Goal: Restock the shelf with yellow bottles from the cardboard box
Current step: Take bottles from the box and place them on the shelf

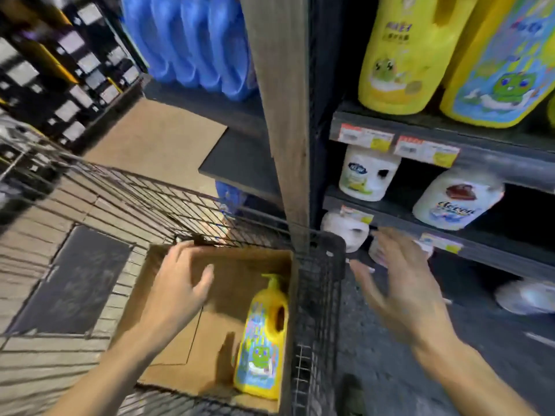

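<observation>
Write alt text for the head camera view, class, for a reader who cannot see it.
One yellow bottle stands in an open cardboard box inside a wire cart. The left hand reaches over the box, and the right hand hovers open beside the cart. More yellow bottles stand on the upper shelf.

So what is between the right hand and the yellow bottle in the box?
The cart's black wire side and the box wall, in the head view.
</observation>
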### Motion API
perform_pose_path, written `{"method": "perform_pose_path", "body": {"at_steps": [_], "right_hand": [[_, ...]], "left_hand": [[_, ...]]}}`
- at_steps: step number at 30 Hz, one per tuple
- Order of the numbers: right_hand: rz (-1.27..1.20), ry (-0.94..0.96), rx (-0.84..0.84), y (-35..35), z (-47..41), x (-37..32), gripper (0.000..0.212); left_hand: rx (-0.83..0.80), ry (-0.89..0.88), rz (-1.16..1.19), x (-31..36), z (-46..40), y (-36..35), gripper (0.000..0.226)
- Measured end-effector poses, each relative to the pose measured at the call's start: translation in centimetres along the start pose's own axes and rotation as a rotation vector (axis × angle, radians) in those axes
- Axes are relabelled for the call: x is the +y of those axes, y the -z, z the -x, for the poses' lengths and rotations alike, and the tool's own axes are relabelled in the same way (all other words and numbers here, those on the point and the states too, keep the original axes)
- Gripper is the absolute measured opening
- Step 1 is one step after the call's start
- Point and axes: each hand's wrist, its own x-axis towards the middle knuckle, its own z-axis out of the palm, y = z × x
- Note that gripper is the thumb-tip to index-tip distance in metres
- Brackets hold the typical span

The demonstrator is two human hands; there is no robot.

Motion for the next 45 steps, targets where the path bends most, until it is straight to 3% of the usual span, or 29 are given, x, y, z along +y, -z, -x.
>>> {"method": "perform_pose_path", "body": {"at_steps": [3, 6, 11, 16, 18, 21, 24, 26, 29, 32, 34, 38, 41, 45], "right_hand": [[-0.091, 0.092, -0.076, -5.9, 1.0, -3.9, 0.054], [-0.145, 0.063, -0.325, -11.1, 2.9, -6.6, 0.047], [-0.029, -0.021, -0.610, -17.5, 4.5, -7.5, 0.044], [0.006, -0.103, -0.618, -20.7, 4.6, -6.4, 0.039], [0.035, -0.168, -0.614, -21.3, 4.5, -6.4, 0.035], [0.102, -0.268, -0.589, -22.3, 3.4, -7.2, 0.033], [0.184, -0.387, -0.564, -23.8, 1.2, -8.8, 0.050], [0.254, -0.367, -0.501, -25.3, 0.7, -9.1, 0.059], [0.265, -0.553, -0.516, -28.0, 2.0, -9.3, 0.082], [0.361, -0.639, -0.496, -29.8, 2.6, -9.0, 0.099], [0.343, -0.746, -0.578, -30.1, 1.6, -9.0, 0.100], [0.065, -0.948, -0.640, -30.2, 1.6, -8.1, 0.112], [0.037, -0.936, -0.618, -29.5, 2.7, -8.0, 0.110], [-0.037, -0.865, -0.534, -27.5, 2.5, -9.3, 0.101]], "left_hand": [[-0.077, 0.129, -0.070, -3.3, 0.6, -2.6, 0.030], [-0.228, 0.171, -0.069, -4.4, 0.7, -5.9, 0.037], [-0.520, 0.373, 0.111, -5.3, 0.5, -13.0, 0.056], [-0.524, 0.557, 0.297, -10.2, 2.4, -17.0, 0.021], [-0.561, 0.655, 0.395, -12.0, 3.1, -17.0, 0.020], [-0.753, 0.774, 0.644, -12.3, 5.1, -17.8, 0.048], [-0.939, 0.786, 0.805, -10.9, 6.9, -19.5, 0.062], [-0.907, 0.788, 0.889, -10.7, 7.9, -21.2, 0.080], [-0.893, 0.725, 0.880, -10.8, 8.4, -22.2, 0.070], [-0.934, 0.658, 0.738, -11.0, 8.1, -22.7, 0.109], [-0.916, 0.666, 0.777, -11.8, 8.8, -24.0, 0.102], [-0.809, 0.673, 0.848, -12.0, 9.4, -24.3, 0.091], [-0.795, 0.656, 0.890, -12.0, 9.9, -25.0, 0.091], [-0.764, 0.602, 0.911, -10.0, 7.4, -19.4, 0.089]]}}
